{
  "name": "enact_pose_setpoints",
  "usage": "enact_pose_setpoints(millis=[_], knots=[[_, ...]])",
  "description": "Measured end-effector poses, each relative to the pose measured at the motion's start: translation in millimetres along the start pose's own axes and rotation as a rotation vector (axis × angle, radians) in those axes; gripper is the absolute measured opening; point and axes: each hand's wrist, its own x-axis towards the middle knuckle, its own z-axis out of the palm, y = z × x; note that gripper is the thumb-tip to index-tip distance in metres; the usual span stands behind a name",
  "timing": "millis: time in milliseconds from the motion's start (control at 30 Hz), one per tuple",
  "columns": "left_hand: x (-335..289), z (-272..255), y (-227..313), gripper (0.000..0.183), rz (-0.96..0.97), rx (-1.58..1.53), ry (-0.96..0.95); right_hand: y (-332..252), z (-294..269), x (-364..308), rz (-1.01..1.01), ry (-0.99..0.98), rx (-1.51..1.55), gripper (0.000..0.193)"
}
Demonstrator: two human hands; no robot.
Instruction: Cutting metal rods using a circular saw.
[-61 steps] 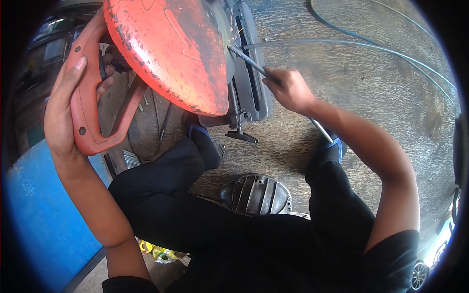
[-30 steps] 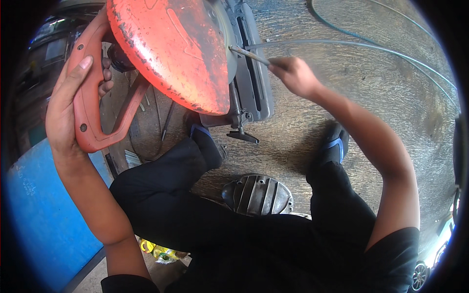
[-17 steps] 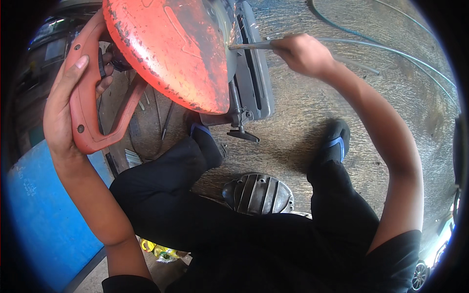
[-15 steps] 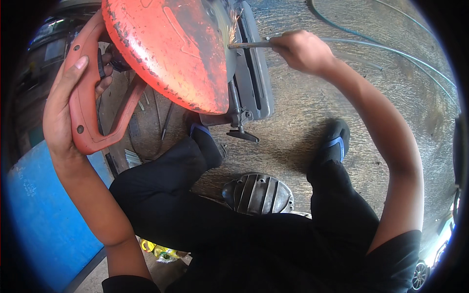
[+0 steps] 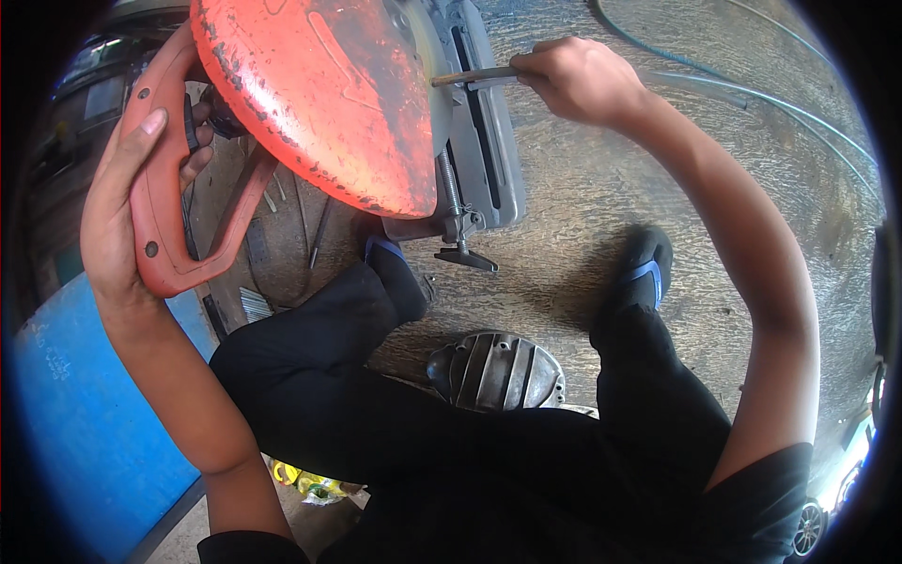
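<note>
My left hand [image 5: 127, 188] is wrapped round the red loop handle [image 5: 158, 221] of a cut-off saw, its fingers at the dark trigger inside the loop. The saw's scuffed red guard [image 5: 319, 103] covers most of the abrasive disc [image 5: 442, 117], whose edge shows on the right. My right hand [image 5: 584, 83] is closed on a thin metal rod [image 5: 477, 77], held nearly level. Its far tip lies at the face of the disc; whether they touch I cannot tell. Under the disc is the saw's grey base [image 5: 503, 169], with a clamp screw [image 5: 451, 193] and crank handle.
A ribbed metal cover [image 5: 496, 371] lies on the worn floor between my legs. Hoses [image 5: 752, 89] run across the floor at the far right. A blue panel [image 5: 103, 404] stands at my left. Rods and scraps [image 5: 301, 221] lie behind the saw handle.
Sparks at the rod's tip are no longer visible. My right hand and the rod have shifted slightly up and to the left. My left hand stays on the handle.
</note>
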Motion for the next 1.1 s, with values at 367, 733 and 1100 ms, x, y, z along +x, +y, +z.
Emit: enact_pose_setpoints(millis=[367,733,1100], knots=[[1,0,2,0.055,-0.015,0.03,0.014,1,-1,2,-0.04,0.021,-0.042,0.017],[1,0,2,0.054,-0.016,0.007,-0.01,1,-1,4,-0.027,-0.038,-0.075,0.019],[0,1,2,0.048,-0.02,-0.081,-0.044,15,-28,-28,0.523,-0.436,0.972,0.031]])
